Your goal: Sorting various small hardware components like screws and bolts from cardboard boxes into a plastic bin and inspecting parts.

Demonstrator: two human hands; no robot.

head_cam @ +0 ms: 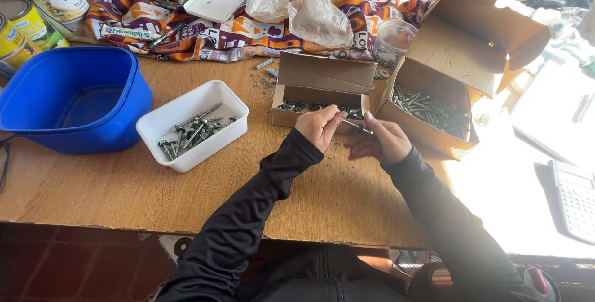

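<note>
Left hand [319, 126] and right hand [379, 141] both pinching one bolt [358, 127], small brown carton [322, 91] at twelve o'clock, white tub [162, 123] at nine

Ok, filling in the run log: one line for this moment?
left hand: on bolt | right hand: holds bolt | small cardboard box: behind hands | white tub: bolts inside

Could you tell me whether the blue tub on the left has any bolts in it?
No, the blue tub looks empty inside, while the bolts lie in the white tray beside it.

Blue tub [118, 100], white tray [229, 100], orange-purple patterned cloth [365, 4], black sleeves [260, 209]
</note>
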